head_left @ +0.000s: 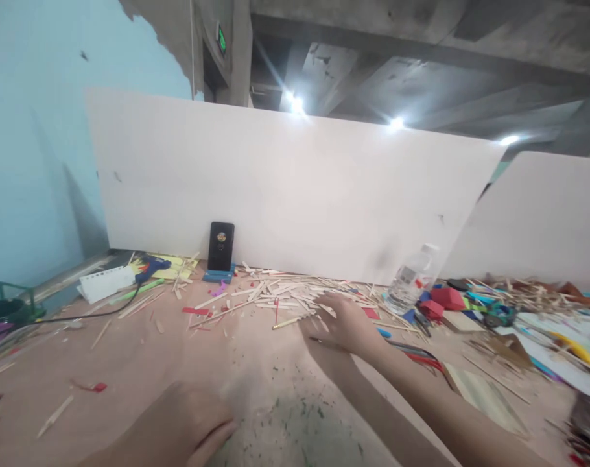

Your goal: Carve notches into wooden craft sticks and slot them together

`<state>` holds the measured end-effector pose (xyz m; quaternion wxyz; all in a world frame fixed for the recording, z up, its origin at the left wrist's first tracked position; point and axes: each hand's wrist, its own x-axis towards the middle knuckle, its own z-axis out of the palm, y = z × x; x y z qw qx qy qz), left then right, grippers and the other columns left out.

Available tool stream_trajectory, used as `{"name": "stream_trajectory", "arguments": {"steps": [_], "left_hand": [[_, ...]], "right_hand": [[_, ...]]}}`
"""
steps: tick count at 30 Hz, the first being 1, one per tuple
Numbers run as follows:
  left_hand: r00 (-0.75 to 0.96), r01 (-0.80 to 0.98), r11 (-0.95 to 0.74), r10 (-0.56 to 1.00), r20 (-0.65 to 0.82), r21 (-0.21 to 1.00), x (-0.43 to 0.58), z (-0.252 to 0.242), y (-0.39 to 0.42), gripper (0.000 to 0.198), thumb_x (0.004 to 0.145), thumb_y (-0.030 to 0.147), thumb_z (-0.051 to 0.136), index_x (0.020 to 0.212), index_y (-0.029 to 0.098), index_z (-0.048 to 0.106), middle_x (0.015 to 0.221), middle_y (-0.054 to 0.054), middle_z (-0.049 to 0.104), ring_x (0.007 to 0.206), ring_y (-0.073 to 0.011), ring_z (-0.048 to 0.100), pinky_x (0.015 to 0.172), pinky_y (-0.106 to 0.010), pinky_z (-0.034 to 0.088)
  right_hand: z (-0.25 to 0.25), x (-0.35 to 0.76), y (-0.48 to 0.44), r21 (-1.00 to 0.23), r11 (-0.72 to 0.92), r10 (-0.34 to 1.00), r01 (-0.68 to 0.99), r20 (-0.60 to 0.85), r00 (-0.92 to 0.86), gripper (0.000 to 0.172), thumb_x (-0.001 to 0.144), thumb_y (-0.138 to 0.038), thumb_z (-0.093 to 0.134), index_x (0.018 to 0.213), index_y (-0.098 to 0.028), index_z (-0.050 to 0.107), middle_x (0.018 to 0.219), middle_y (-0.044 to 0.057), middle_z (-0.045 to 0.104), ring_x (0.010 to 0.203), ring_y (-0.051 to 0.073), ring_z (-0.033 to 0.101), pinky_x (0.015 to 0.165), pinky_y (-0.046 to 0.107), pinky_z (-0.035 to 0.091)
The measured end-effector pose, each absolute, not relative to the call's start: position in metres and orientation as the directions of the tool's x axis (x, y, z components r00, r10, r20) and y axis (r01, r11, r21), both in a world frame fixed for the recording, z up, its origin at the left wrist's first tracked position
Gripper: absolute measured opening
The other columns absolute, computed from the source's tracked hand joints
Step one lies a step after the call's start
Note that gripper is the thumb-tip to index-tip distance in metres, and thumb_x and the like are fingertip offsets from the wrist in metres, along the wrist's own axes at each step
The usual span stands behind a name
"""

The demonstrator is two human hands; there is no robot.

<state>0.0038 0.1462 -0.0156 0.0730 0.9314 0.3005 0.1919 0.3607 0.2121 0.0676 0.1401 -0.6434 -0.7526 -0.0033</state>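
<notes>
Bright lamps [295, 102] shine and flare from the ceiling. The picture is blurry and bends at the edges.

right hand [341, 324] reaches forward palm-down, fingers spread; left hand [178, 425] rests low, blurred, seemingly loosely curled.

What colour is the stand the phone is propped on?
Blue; the stand under the black phone shows in the head view.

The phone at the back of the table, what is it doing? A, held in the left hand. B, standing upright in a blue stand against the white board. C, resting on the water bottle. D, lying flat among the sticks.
B: the black phone stands upright in a blue stand against the white board, apart from both hands.
</notes>
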Motion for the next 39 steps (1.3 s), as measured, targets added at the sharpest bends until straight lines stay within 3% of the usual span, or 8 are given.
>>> {"name": "stream_trajectory", "arguments": {"steps": [6,14,23,34,39], "left_hand": [[0.743,0.536,-0.802,0.597,0.302,0.266,0.003,-0.016,0.151,0.031,0.105,0.026,0.048,0.078,0.024,0.064,0.076,0.002,0.075,0.069,-0.0184,0.073,0.067,-0.030,0.045],[0.792,0.488,-0.855,0.518,0.323,0.177,0.002,-0.004,0.146,0.023,0.103,0.022,0.056,0.081,0.024,0.063,0.077,0.003,0.075,0.067,-0.0192,0.071,0.064,-0.032,0.042],[0.850,0.412,-0.910,0.406,0.335,0.058,0.005,0.002,0.148,0.020,0.100,0.019,0.061,0.080,0.022,0.057,0.074,0.001,0.072,0.062,-0.0184,0.068,0.058,-0.034,0.036],[0.850,0.389,-0.921,0.367,0.378,0.021,0.002,0.013,0.144,0.021,0.098,0.018,0.061,0.079,0.021,0.053,0.072,0.001,0.069,0.059,-0.0175,0.065,0.055,-0.035,0.033],[0.856,0.344,-0.933,0.266,0.443,-0.103,0.006,-0.003,0.154,0.029,0.101,0.022,0.060,0.074,0.021,0.051,0.064,0.002,0.064,0.052,-0.0153,0.058,0.050,-0.035,0.027]], "right_hand": [[0.074,0.350,0.295,-0.091,0.088,0.996,0.992,0.002,-0.089,0.034,0.104,-0.038,0.068,0.132,-0.019,0.066,0.134,0.011,0.067,0.112,0.026,0.070,0.094,0.047,0.061],[0.068,0.339,0.322,0.046,0.055,0.980,0.997,-0.192,-0.045,0.034,0.103,-0.037,0.069,0.131,-0.019,0.067,0.136,0.012,0.067,0.113,0.026,0.069,0.095,0.045,0.061],[0.077,0.343,0.326,0.142,0.065,0.990,0.988,-0.132,-0.046,0.037,0.103,-0.037,0.069,0.134,-0.018,0.065,0.136,0.012,0.066,0.114,0.027,0.069,0.096,0.048,0.061],[0.086,0.354,0.339,0.017,0.114,0.991,0.993,-0.077,-0.113,0.035,0.104,-0.037,0.068,0.133,-0.019,0.066,0.135,0.011,0.067,0.113,0.026,0.069,0.095,0.047,0.061],[0.090,0.362,0.339,-0.029,0.112,0.994,0.993,0.007,-0.112,0.034,0.104,-0.038,0.067,0.132,-0.019,0.066,0.136,0.011,0.067,0.113,0.027,0.069,0.095,0.047,0.061]]}}
